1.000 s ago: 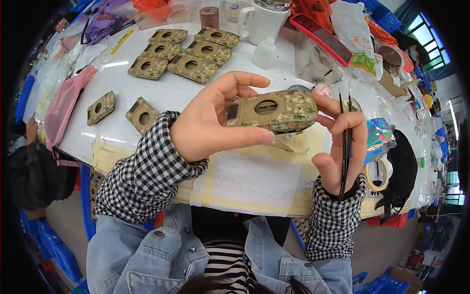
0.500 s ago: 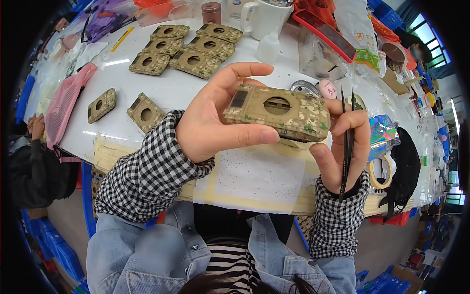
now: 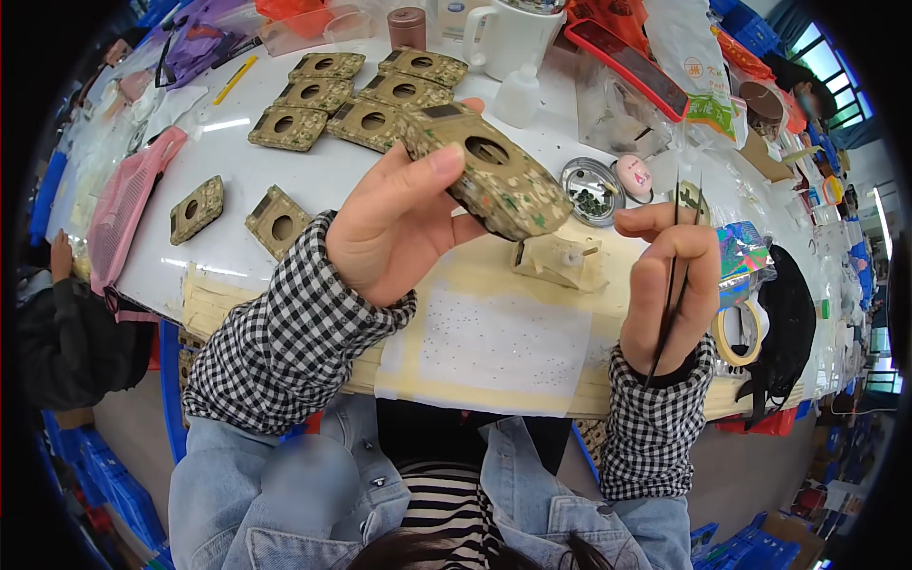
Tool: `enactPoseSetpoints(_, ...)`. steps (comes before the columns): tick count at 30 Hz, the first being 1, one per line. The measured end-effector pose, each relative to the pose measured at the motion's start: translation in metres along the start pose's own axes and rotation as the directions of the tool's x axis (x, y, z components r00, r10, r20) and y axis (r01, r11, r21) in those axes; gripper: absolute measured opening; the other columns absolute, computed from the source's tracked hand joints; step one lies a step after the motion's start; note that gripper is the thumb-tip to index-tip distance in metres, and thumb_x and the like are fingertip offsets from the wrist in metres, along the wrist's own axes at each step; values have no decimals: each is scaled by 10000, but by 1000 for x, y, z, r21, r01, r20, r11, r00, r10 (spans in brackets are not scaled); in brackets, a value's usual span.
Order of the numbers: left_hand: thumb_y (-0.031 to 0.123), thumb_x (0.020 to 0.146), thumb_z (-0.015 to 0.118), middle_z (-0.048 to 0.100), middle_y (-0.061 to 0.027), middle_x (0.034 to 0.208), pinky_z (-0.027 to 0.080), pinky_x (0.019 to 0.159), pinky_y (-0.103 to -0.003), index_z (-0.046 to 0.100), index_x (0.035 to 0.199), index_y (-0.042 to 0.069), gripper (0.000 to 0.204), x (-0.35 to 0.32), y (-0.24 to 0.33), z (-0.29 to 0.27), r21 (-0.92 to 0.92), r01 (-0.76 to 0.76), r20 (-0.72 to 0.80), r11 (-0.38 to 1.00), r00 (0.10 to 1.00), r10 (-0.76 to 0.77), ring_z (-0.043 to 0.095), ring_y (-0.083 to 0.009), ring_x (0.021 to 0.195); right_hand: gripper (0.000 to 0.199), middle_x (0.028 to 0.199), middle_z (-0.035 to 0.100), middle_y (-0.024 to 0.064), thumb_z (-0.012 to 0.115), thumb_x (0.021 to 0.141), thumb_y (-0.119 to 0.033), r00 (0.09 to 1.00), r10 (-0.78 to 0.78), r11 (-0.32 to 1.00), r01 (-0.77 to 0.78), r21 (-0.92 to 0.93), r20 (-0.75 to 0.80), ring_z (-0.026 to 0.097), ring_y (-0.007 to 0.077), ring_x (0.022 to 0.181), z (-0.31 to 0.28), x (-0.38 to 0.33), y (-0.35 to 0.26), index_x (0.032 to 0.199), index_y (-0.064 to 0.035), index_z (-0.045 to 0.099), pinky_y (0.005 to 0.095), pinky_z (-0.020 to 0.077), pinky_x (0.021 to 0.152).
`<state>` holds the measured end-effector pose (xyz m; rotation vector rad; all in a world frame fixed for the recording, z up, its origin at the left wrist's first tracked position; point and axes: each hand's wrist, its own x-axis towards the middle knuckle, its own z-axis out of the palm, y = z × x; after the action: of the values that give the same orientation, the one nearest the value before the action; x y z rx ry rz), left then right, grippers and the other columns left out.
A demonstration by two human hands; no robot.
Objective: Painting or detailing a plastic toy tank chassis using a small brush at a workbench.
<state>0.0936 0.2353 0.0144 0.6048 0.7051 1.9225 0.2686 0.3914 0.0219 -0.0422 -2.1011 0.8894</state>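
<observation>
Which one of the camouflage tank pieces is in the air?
The camouflage shell gripped by the left hand; the eight other shells rest on the white table, unheld.

The left hand (image 3: 404, 214) grips 1 camouflage hull (image 3: 510, 186); the right hand (image 3: 698, 285) holds tweezers (image 3: 663, 344).

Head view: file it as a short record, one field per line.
Left hand: holds a camouflage shell, tilted
Right hand: holds black tweezers, tips pointing away from the person
Other shells: six grouped toward the back, two lying apart on the left
Dish: round, with dark green bits
Sheet: white, scattered with specks
Phone: red-edged, beyond the dish
</observation>
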Motion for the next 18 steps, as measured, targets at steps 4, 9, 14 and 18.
enactPoseSetpoints(4,210,970,458,568,-124,1185,490,948,-431,462,1232,11,330,7,-3,-6,-96,-17,-62,995,998,11,561,-232,1106,106,836,593,123,503,922,-81,993,12,998,-18,-58,-115,531,186,745,2,3,5,877,14,520,292,430,726)
enactPoseSetpoints(9,218,994,379,465,-186,1319,377,1070,-465,334,1342,-28,428,10,-7,-18,-95,19,-63,995,998,-25,445,-326,1253,101,787,574,93,509,915,-41,997,-13,997,6,-81,-79,511,175,701,-7,23,5,848,14,562,273,421,690)
enactPoseSetpoints(14,216,971,457,576,-141,1174,489,963,-423,483,1195,-11,320,9,-5,-14,-174,21,-127,984,991,-44,566,-259,1112,71,765,578,106,555,890,-44,998,-27,989,18,-146,-58,540,193,682,-14,33,8,852,2,595,280,432,670)
enactPoseSetpoints(18,256,989,382,417,-204,1359,407,1049,-437,277,1395,-3,492,5,-1,-11,-113,94,-86,989,991,-104,450,-316,1253,43,767,581,112,564,866,-11,996,21,983,-37,-178,-92,564,206,695,-13,19,17,842,9,594,285,436,657)
